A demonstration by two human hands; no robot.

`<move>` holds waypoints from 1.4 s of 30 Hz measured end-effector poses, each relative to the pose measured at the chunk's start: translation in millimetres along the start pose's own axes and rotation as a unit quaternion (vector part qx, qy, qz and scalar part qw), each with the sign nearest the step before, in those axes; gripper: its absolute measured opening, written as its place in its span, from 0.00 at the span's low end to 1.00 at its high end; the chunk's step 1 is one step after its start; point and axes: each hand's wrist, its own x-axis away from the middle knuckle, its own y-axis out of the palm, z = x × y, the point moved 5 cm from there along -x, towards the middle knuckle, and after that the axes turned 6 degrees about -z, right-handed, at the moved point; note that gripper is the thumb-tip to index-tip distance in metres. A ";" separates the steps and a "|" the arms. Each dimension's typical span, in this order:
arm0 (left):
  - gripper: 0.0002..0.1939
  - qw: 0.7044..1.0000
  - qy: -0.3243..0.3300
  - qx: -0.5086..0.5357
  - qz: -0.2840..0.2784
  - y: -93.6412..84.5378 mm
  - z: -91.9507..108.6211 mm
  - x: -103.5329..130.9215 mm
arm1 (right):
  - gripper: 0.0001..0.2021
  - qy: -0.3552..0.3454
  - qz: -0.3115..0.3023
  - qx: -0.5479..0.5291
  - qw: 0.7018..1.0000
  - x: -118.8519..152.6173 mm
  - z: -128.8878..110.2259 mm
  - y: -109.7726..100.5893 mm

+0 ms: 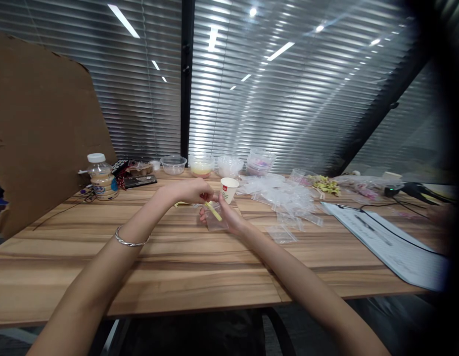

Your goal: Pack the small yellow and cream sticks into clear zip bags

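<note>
My left hand (194, 191), a silver bangle on its wrist, is closed with its fingertips at the upper end of a thin yellow strip (214, 211). The strip slants down across a small clear zip bag (217, 225); I cannot tell whether it is inside or in front. My right hand (229, 216) grips that bag between thumb and fingers. Just behind the right thumb stands a white paper cup (229, 187) with a red mark. A bit of yellow (181, 203) shows on the table under my left hand.
Many clear zip bags (281, 195) lie spread to the right, beside a yellow bundle (326, 185). Clear plastic tubs (173, 165) line the back. At left stand a bottle (102, 178) and cardboard (40, 123). A clipboard (385, 242) with a pen and cable lies right.
</note>
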 end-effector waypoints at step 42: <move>0.05 0.988 0.056 0.142 0.011 14.1 -2.1 -10.9 | 0.30 0.023 -0.013 -0.028 0.999 -5.5 14.0 -7.8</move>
